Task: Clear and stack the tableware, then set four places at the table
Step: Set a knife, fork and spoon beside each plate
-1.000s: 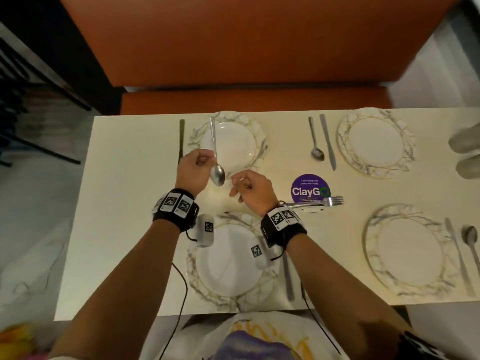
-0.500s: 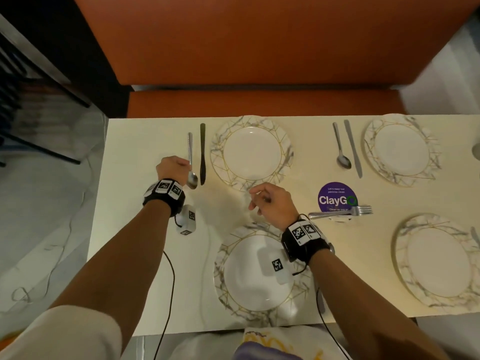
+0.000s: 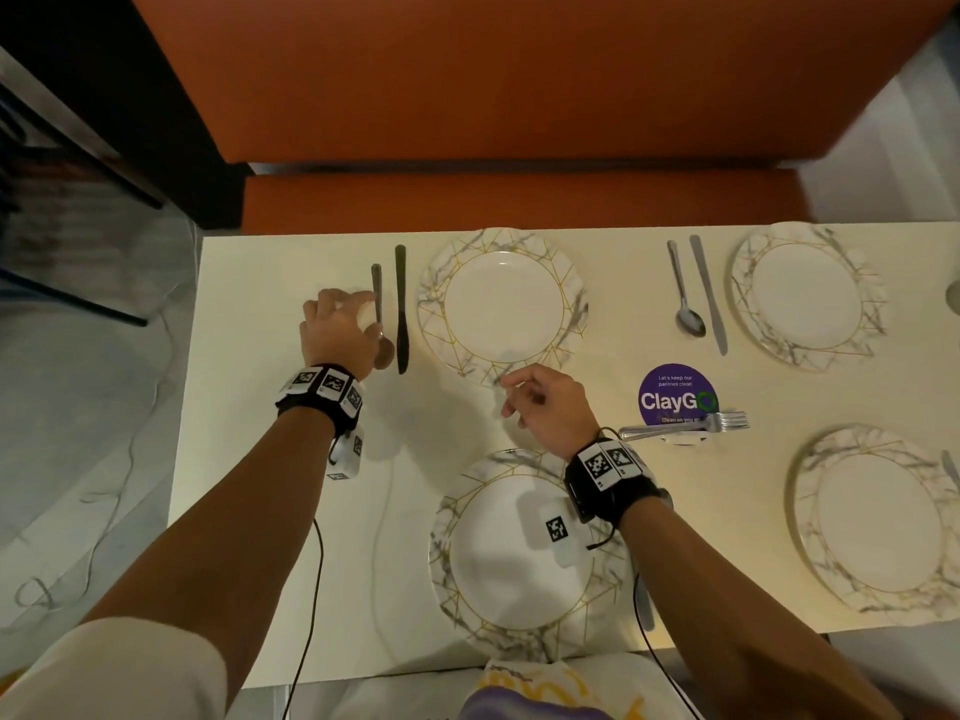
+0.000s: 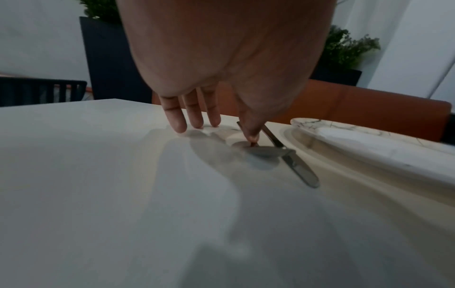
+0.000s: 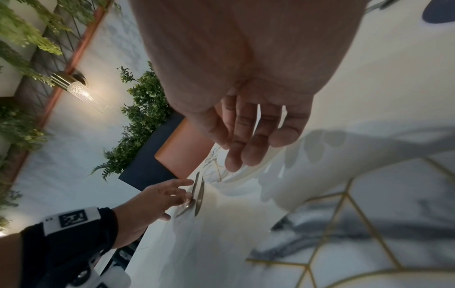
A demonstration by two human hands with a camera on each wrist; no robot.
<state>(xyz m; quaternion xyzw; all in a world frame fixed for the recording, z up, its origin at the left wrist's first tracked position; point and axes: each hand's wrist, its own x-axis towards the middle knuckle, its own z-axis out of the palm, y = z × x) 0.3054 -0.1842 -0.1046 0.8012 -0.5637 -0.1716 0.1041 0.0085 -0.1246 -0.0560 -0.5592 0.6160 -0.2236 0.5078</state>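
A spoon (image 3: pixel 377 304) lies on the white table (image 3: pixel 270 459), just left of a dark knife (image 3: pixel 401 309) and the far-left marbled plate (image 3: pixel 503 241). My left hand (image 3: pixel 371 330) pinches the spoon's neck (image 4: pixel 255 145) with thumb and forefinger, and its other fingers (image 4: pixel 177 120) are straight with their tips on the table. The spoon's bowl (image 4: pixel 265 152) rests on the tabletop against the knife (image 4: pixel 300 171). My right hand (image 3: pixel 511 397) hovers loosely curled and holds nothing, between the far-left plate and the near plate (image 3: pixel 519 631).
A fork (image 3: pixel 685 428) lies on a purple ClayGo sticker (image 3: pixel 675 392). A second spoon (image 3: pixel 684 298) and knife (image 3: pixel 707 298) lie left of the far-right plate (image 3: pixel 748 283). Another plate (image 3: pixel 810 511) sits near right. An orange bench (image 3: pixel 519 205) runs behind the table.
My left hand carried the spoon leftwards from over the far-left plate and lowered it onto the table beside the knife. The right hand stayed about where it was.
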